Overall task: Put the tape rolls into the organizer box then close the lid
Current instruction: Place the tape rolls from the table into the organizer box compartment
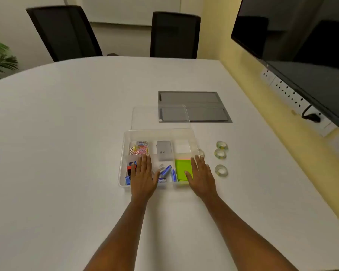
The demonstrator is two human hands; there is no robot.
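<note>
Head view: left hand [143, 178] and right hand [202, 178] flat, fingers spread, holding nothing, palms down over clear organizer box [125, 145], lid [145, 116] open beyond fingertips. Right of right fingers [198, 163]: three tape rolls [221, 170] on table [67, 133], a possible fourth beside box wall.

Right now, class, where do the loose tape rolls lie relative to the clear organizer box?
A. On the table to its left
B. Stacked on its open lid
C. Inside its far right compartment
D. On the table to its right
D: the tape rolls lie on the table, right of the organizer box.
</note>
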